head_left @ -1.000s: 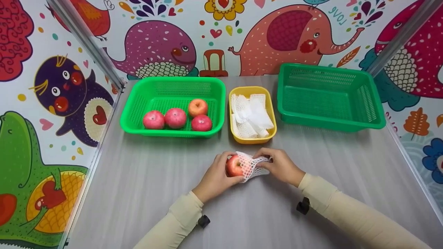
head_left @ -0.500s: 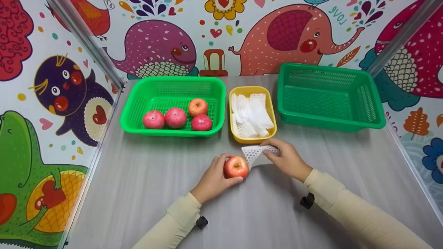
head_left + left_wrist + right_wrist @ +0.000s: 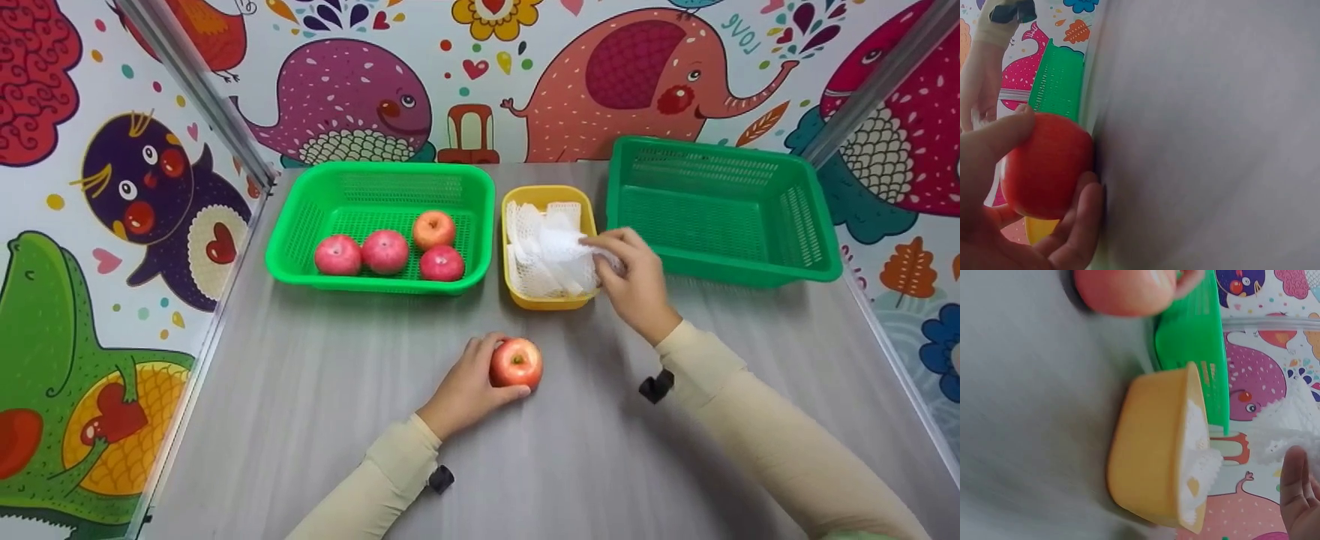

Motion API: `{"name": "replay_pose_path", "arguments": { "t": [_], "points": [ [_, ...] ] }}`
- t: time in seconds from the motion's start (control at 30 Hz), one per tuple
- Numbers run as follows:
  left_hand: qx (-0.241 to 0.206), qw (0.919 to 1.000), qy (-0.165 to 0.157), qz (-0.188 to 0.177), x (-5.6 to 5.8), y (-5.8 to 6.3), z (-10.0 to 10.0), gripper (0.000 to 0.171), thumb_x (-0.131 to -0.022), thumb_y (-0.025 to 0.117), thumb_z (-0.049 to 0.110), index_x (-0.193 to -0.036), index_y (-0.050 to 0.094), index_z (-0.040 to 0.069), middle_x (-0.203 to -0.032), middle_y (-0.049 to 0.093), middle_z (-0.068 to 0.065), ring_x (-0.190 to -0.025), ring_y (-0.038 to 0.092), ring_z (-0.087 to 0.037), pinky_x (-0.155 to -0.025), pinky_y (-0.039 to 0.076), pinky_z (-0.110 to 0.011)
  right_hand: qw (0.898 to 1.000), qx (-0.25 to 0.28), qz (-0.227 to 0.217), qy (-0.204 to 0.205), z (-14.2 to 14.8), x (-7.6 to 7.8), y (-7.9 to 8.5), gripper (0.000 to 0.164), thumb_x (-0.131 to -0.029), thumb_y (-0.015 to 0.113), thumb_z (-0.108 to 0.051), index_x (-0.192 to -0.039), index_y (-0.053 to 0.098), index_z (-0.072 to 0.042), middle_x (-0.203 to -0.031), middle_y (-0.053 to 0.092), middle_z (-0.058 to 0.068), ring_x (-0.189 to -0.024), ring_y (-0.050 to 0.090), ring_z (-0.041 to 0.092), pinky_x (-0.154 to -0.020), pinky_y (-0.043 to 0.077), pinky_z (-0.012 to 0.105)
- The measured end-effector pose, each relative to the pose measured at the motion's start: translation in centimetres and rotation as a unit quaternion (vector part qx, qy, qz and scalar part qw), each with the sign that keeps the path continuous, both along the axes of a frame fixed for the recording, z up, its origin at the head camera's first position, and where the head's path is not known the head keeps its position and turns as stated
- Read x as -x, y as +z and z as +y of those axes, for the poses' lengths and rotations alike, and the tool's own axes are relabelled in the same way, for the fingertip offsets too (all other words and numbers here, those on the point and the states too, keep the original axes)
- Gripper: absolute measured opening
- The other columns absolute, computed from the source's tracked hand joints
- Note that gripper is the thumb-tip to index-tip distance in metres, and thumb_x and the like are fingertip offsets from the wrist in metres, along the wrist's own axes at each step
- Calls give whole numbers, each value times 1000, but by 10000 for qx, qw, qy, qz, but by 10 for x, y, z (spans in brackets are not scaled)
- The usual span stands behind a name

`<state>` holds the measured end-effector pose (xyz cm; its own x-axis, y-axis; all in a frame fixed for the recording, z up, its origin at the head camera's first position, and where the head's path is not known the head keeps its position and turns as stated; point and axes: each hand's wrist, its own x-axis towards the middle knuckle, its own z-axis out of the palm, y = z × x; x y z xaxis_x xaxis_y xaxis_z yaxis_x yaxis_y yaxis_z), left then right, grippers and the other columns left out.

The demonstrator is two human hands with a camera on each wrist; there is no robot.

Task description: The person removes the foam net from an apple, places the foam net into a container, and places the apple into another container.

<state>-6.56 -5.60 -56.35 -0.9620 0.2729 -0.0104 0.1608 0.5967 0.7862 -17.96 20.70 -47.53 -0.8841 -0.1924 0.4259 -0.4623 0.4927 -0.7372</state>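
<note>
My left hand (image 3: pixel 466 390) grips a red apple (image 3: pixel 516 362) from its left side on the grey table, thumb in front and fingers behind. In the left wrist view the bare apple (image 3: pixel 1050 166) sits between thumb and fingers. My right hand (image 3: pixel 636 281) is over the right rim of a yellow basket (image 3: pixel 551 304) and pinches a white foam fruit net (image 3: pixel 1292 424), which hangs above that basket in the right wrist view. More white foam nets (image 3: pixel 536 259) fill the basket; in the head view the held one overlaps them.
A bright green basket (image 3: pixel 381 283) with several apples (image 3: pixel 385 251) stands at the back left. A darker green basket (image 3: pixel 724 262) is at the back right, next to the yellow one. Printed walls (image 3: pixel 480 90) and metal posts (image 3: pixel 202 90) bound the table.
The net that partly covered the apple has come off it. My right hand has carried the net up and away to the yellow basket. My left hand keeps holding the apple in place.
</note>
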Motion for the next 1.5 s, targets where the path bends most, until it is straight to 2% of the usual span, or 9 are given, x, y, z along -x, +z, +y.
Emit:
{"name": "replay_pose_path", "arguments": {
  "t": [0.1,0.27,0.43,0.63,0.83,1.07,1.27,1.4,1.5],
  "points": [
    [26,10000,-6,17,0,0,0,77,-78,85,48,-139,46,21,-117,49,-2,-105,57,-20,-93,50,-39,9994,-278,157,-136,-6,13,0,29,-98,61,-3,-120,75,-16,-123,59,2,-84,56,17,-66,51,26],
    [31,10000,-20,65,-1,-2,0,79,-77,84,51,-139,45,22,-115,49,-1,-103,57,-19,-92,50,-37,9909,-1279,400,134,-20,29,-13,31,-93,63,3,-122,72,-3,-136,56,10,-123,55,28,-96,50,41],
    [31,9999,-28,114,-1,-2,0,79,-78,84,51,-139,45,21,-114,49,-2,-103,57,-18,-92,50,-37,9677,-2348,362,846,-34,34,-31,33,-89,62,6,-120,70,4,-134,59,17,-117,60,34,-92,52,44],
    [29,10000,-23,61,-1,-2,0,79,-78,84,50,-140,45,20,-114,49,-2,-103,57,-18,-92,50,-37,9528,-2705,-227,1356,-45,36,-43,26,-91,64,-3,-113,72,8,-128,63,20,-117,59,36,-102,45,48],
    [19,10000,-15,-45,-1,1,-1,78,-78,85,49,-139,45,21,-115,49,-2,-103,57,-18,-92,50,-37,9413,-2923,-486,1614,-52,38,-47,21,-97,63,-9,-102,77,5,-120,67,19,-111,62,34,-99,46,46],
    [17,10000,21,-13,4,4,-6,76,-78,85,49,-137,48,20,-115,52,-1,-104,56,-17,-92,50,-36,9261,-3370,-778,1506,-57,38,-47,29,-102,56,-20,-93,78,-3,-121,65,12,-106,57,34,-90,50,45],
    [-53,9997,45,250,17,20,-21,76,-78,83,53,-136,49,18,-121,53,-1,-109,55,-15,-93,50,-35,9263,-3382,-791,1459,-57,38,-50,32,-103,54,-23,-91,77,-6,-122,64,9,-105,55,33,-88,49,46],
    [26,9982,154,583,29,40,-36,79,-78,79,60,-138,47,19,-123,52,0,-110,54,-13,-92,51,-35,9252,-3391,-977,1395,-57,39,-51,32,-103,54,-25,-93,78,-6,-123,63,8,-107,54,31,-91,48,45],
    [107,9945,287,1001,40,57,-49,80,-79,77,61,-139,48,16,-126,53,-1,-111,53,-14,-92,50,-36,9242,-3381,-1118,1383,-58,38,-52,33,-104,53,-25,-93,78,-7,-124,62,8,-108,53,30,-92,47,44]
  ]
}}
